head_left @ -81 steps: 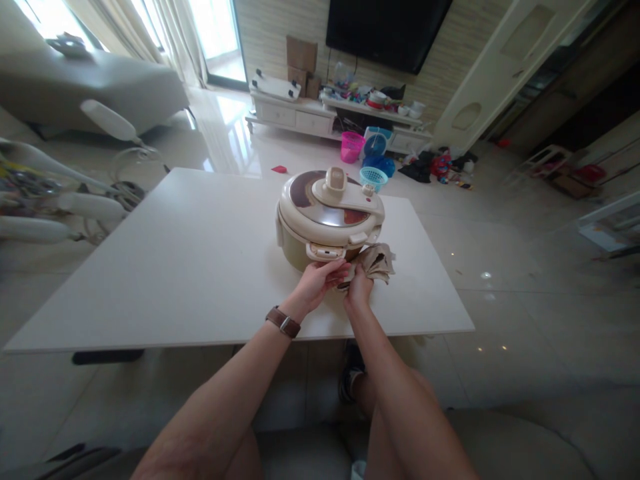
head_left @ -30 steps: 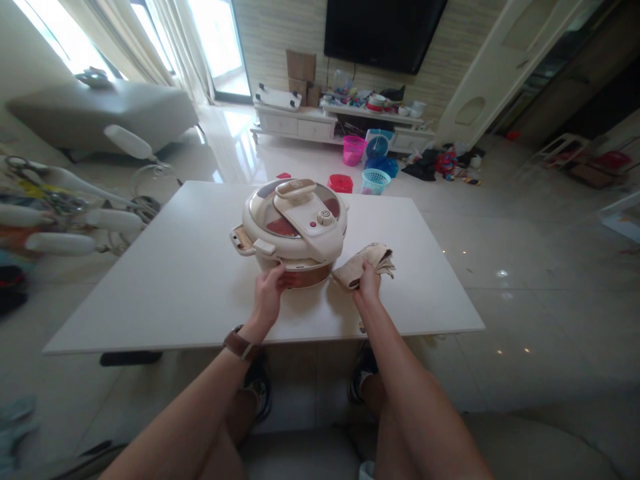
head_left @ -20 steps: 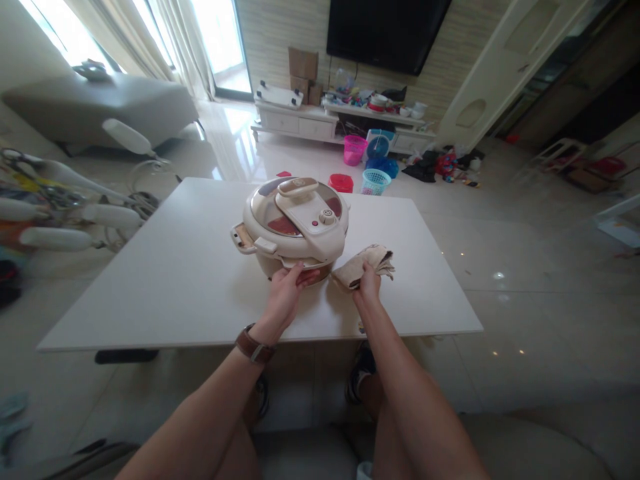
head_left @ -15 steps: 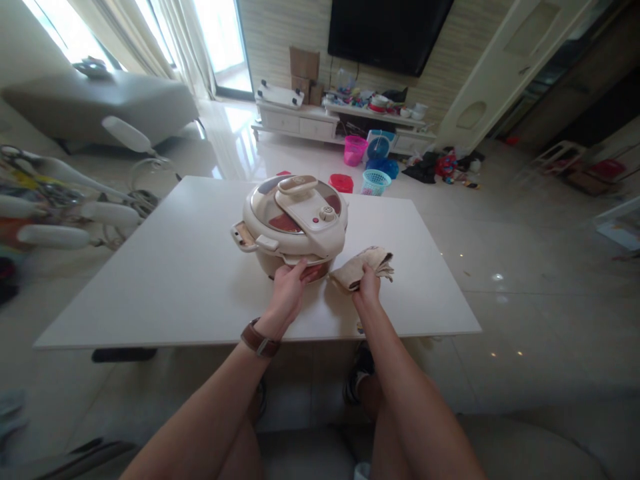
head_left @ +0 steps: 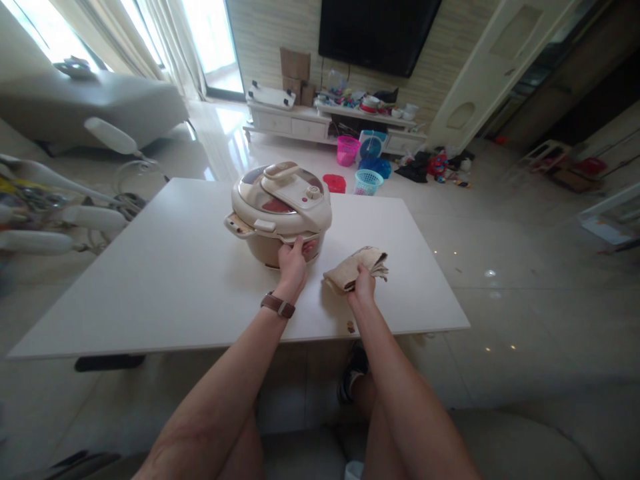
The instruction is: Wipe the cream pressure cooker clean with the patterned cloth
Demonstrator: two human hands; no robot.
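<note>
"Left?"
"My left fingers [head_left: 299, 245] close on the cooker [head_left: 260, 212] by its near edge, just left of centre, tips partly hidden!"
"And right?"
"My right fingers [head_left: 363, 272] clamp the folded cloth [head_left: 345, 271], right of centre; fingertips underneath, lost from view!"

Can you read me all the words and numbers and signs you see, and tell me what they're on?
No text is clear enough to read.
Round knob on the pressure cooker: marks too small to read.
Folded cloth in the right hand: dark marks, too blurred to tell if they're writing.
Television: no readable brand.
</note>
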